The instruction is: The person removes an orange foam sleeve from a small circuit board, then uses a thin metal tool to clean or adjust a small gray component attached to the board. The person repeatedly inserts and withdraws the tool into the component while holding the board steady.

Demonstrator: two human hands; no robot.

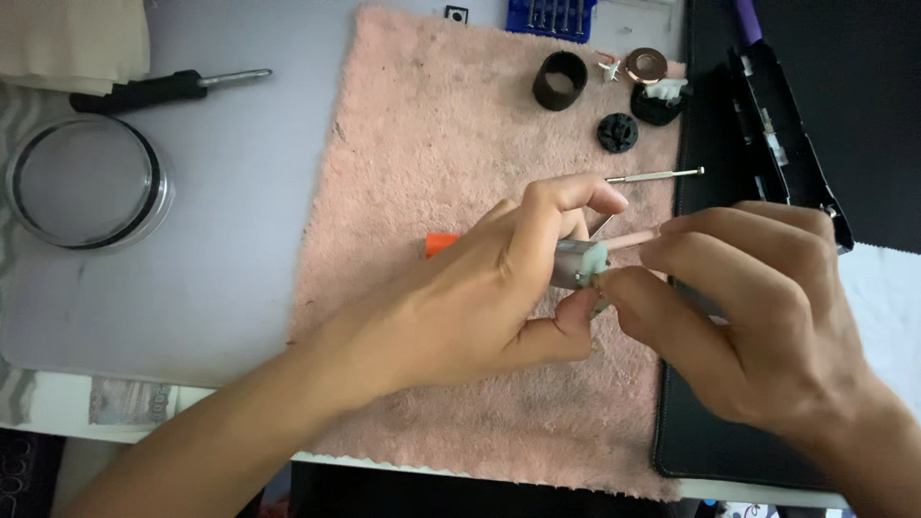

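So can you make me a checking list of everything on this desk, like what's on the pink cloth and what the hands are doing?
Surface: pink towel spread on a grey desk.
Job's things: small silver motor can held between both hands; thin metal shaft lying on the towel behind.
Clutter: black ring, black round cap, copper coil, orange-tipped tool partly hidden, black-handled screwdriver, clear round dish, blue bit holder, black case.
Grippers: left hand pinching the motor can; right hand with fingertips at its end.
Cables: nothing seen.
Surroundings: black mat at right; cream cloth top left.
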